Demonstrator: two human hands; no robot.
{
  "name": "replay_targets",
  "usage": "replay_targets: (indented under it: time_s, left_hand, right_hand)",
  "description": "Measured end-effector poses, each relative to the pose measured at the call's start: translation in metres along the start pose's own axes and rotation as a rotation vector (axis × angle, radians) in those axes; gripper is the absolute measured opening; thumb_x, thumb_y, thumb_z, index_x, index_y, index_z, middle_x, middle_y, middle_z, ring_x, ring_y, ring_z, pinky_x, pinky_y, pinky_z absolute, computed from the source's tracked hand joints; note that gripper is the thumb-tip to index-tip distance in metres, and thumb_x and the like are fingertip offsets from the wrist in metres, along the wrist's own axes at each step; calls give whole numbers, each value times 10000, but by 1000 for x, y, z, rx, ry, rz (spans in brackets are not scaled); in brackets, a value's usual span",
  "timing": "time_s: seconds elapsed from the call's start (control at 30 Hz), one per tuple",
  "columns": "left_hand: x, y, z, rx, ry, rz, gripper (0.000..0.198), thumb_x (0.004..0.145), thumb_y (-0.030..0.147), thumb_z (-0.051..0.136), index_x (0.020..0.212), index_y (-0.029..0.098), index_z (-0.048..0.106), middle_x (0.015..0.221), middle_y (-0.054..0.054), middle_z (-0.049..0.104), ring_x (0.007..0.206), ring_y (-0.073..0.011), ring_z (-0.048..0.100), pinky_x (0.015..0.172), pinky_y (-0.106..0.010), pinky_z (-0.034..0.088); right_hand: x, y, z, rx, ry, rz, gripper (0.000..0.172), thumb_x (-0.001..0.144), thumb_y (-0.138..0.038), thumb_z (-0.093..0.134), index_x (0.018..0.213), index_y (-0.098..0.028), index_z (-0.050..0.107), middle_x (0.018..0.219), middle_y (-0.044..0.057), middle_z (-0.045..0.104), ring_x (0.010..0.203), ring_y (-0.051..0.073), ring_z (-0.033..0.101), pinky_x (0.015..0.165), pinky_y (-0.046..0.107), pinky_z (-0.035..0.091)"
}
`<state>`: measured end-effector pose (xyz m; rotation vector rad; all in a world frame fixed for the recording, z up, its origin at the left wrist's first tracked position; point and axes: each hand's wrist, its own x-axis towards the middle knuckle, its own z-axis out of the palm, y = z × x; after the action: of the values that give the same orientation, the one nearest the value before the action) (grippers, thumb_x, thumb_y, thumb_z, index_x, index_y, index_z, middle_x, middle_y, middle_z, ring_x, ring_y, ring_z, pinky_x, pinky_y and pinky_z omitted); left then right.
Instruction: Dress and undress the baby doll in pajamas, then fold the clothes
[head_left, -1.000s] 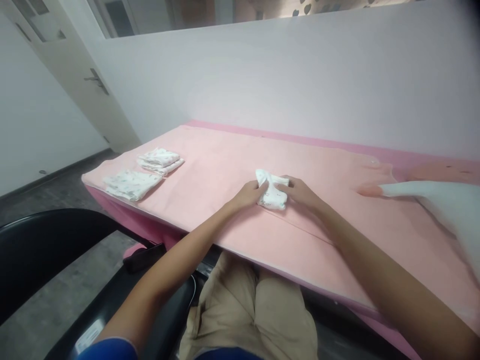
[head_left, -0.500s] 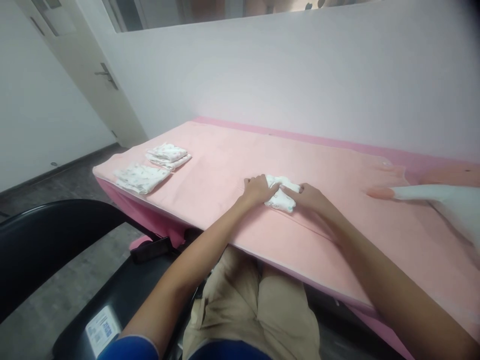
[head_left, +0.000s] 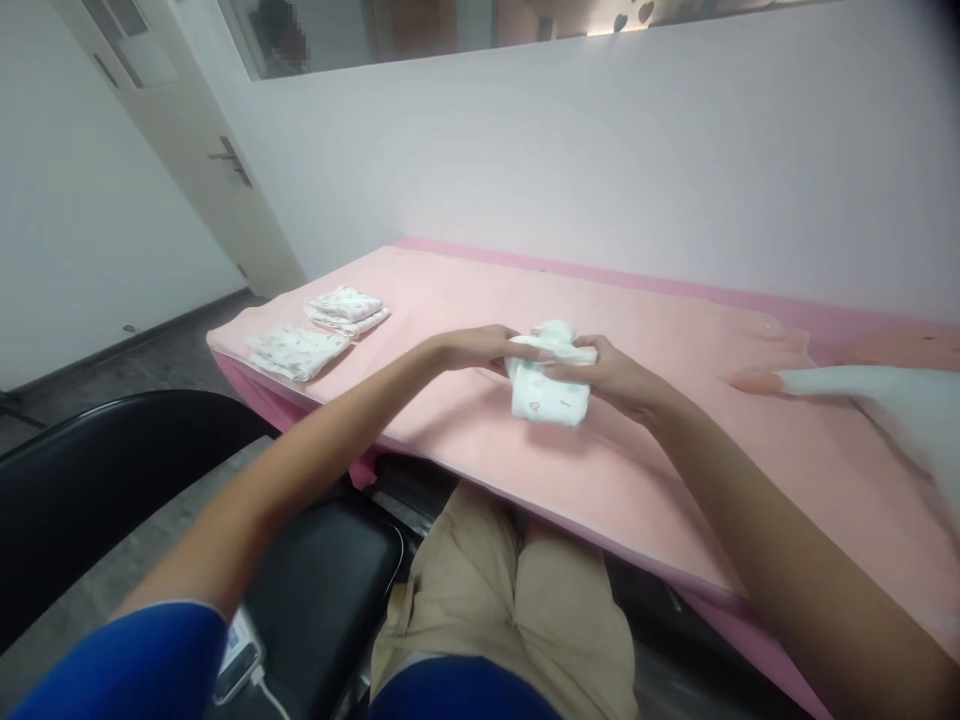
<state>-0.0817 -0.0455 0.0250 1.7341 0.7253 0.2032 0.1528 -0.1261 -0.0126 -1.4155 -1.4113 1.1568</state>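
Note:
Between my two hands is a folded white cloth (head_left: 550,402) with small printed figures, held a little above the pink-covered table. My left hand (head_left: 489,347) grips its left side, fingers closed along the upper edge. On the opposite side my right hand (head_left: 613,378) pinches it, thumb across the front. The lower part of the cloth hangs down as a flap. Some fingertips are hidden behind the fabric.
Two stacks of folded white printed cloth, a far stack (head_left: 346,308) and a near stack (head_left: 300,352), lie at the table's left end. A doll-like figure's white-sleeved arm (head_left: 825,385) rests at right. A black chair (head_left: 322,580) holding a white device (head_left: 241,665) stands left.
Both hands have raised the folded cloth off the table, and its lower part now hangs toward me. My left forearm has swung outward to the left.

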Motion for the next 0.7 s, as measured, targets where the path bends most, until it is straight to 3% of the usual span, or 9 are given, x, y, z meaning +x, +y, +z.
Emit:
replay_targets:
  time_s: [0.1, 0.17, 0.27, 0.37, 0.43, 0.57, 0.7]
  left_hand:
    - [-26, 18, -14, 108, 67, -68, 486, 733, 388, 874, 1137, 131, 792, 1120, -141, 796, 1087, -310, 749, 952, -419, 593]
    - [-41, 24, -22, 120, 136, -83, 488, 735, 404, 879, 1128, 127, 797, 1130, -147, 794, 1090, -310, 750, 949, -416, 595]
    - [-59, 23, -31, 107, 221, -85, 494, 750, 437, 874, 1134, 134, 807, 1133, -146, 792, 1093, -298, 747, 945, -400, 595]
    - [-74, 18, -33, 133, 275, -146, 450, 748, 462, 874, 1047, 130, 819, 1043, -134, 793, 1066, -291, 751, 956, -401, 592]
    - [-82, 14, -32, 161, 307, -202, 429, 739, 481, 879, 977, 131, 812, 994, -125, 791, 1047, -291, 753, 958, -403, 591]
    - [-99, 9, -39, 182, 388, -253, 460, 737, 544, 883, 947, 144, 796, 991, -125, 795, 1023, -278, 746, 940, -396, 593]
    - [-130, 6, -80, 196, 543, -304, 538, 700, 634, 893, 943, 164, 795, 982, -145, 787, 981, -273, 726, 882, -409, 599]
  right_hand:
    - [-1, -29, 18, 49, -34, 77, 996, 669, -360, 1014, 1437, -206, 400, 1389, 204, 676, 1168, 365, 754, 898, 494, 704]
    - [-2, -40, 31, 93, -72, 73, 984, 715, -355, 994, 1483, -200, 399, 1450, 205, 644, 1187, 341, 749, 905, 468, 709]
    - [-8, -39, 50, 190, -295, 58, 733, 841, -417, 913, 1439, -186, 558, 1446, 177, 671, 1202, 296, 744, 988, 445, 685]
    - [-13, -29, 64, 198, -448, 47, 460, 901, -462, 862, 1226, -155, 751, 1305, 158, 757, 1153, 269, 755, 1049, 417, 652]
    - [-15, -25, 74, 160, -430, 31, 399, 896, -441, 872, 1164, -157, 789, 1260, 146, 779, 1123, 262, 759, 1047, 414, 645]
    - [-18, -21, 95, 196, -321, 9, 409, 936, -450, 828, 1216, -163, 749, 1247, 149, 782, 1071, 250, 769, 1024, 431, 640]
    - [-50, -8, 114, 120, -45, -214, 450, 973, -573, 737, 1259, -230, 687, 1184, 114, 766, 1075, 250, 740, 942, 432, 645]
